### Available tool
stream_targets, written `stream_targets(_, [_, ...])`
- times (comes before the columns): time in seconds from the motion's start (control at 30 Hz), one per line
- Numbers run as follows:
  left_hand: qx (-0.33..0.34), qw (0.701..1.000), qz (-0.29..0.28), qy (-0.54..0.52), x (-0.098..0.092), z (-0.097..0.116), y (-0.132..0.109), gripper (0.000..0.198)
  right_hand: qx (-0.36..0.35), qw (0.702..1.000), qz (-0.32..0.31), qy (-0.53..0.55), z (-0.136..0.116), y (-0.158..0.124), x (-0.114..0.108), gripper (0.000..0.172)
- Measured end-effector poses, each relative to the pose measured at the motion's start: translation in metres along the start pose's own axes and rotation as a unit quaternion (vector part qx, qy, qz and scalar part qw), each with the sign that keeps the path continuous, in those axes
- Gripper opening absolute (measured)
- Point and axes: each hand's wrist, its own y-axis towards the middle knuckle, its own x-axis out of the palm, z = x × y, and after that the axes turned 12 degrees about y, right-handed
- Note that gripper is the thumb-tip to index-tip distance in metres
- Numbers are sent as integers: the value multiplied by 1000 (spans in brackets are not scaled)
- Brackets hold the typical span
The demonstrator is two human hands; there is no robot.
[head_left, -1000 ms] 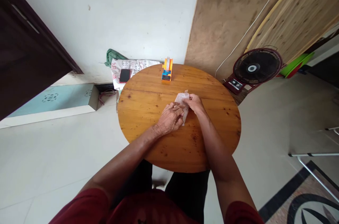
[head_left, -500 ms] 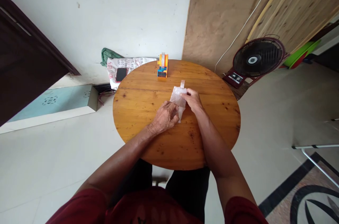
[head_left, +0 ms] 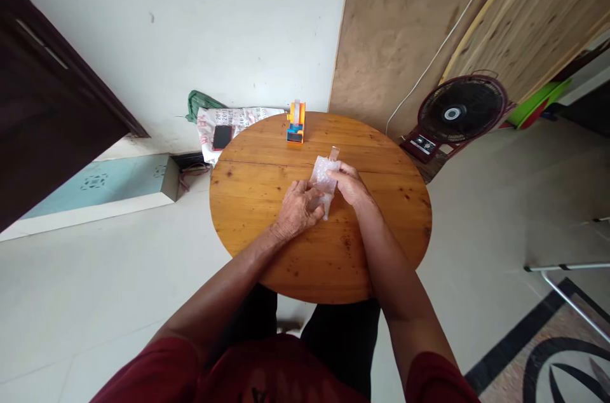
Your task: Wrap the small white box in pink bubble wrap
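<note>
A small bundle of clear bubble wrap (head_left: 323,175) rests on the round wooden table (head_left: 267,168), with a strip of tape (head_left: 333,153) sticking up from its far end. My left hand (head_left: 296,211) grips its left side with curled fingers. My right hand (head_left: 349,182) pinches its right side near the tape. An orange and blue tape dispenser (head_left: 295,123) stands at the table's far edge, beyond both hands.
Behind the table a printed sack (head_left: 229,120) with a dark phone (head_left: 222,136) on it lies against the white wall. A black floor fan (head_left: 457,114) stands to the right by wooden boards. A metal frame (head_left: 567,292) is at the right.
The bundle has been lifted and turned a little between both hands, and the tape strip now leans right. The view has shifted slightly.
</note>
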Motion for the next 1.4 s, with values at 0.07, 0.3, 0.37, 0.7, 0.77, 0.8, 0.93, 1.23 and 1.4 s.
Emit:
stream_targets(0.07, [-14, 1000, 1, 4, 1, 0, 0, 27, 8, 1000, 1, -8, -4, -2, 2, 30])
stream_targets(0.3, [-39, 999, 6, -18, 3, 2, -1, 26, 36, 999, -32, -3, -12, -17, 6, 31])
stream_targets(0.37, [-44, 999, 7, -27, 2, 4, -1, 26, 22, 999, -28, -12, -10, -25, 7, 31])
stream_targets(0.7, [-125, 991, 41, -14, 9, 4, 1, 46, -59, 996, -1, -66, 5, -52, 12, 28])
stream_targets(0.77, [-130, 990, 52, -31, 12, 2, 1, 58, -68, 992, 0, -104, 5, -59, 17, 28])
stream_targets(0.8, [-132, 989, 51, -42, 13, 2, 1, 64, -72, 990, 0, -121, 4, -64, 19, 26])
stream_targets(0.93, [-130, 988, 18, -76, 14, 0, 1, 75, -88, 984, 9, -152, 7, -81, 27, 22])
stream_targets(1.23, [-157, 985, -15, -73, 6, 0, 3, 79, -104, 982, 91, -128, 16, -82, 34, 29])
stream_targets(1.4, [-194, 979, -43, -34, 3, 0, 3, 68, -96, 985, 115, -88, 5, -52, 30, 43])
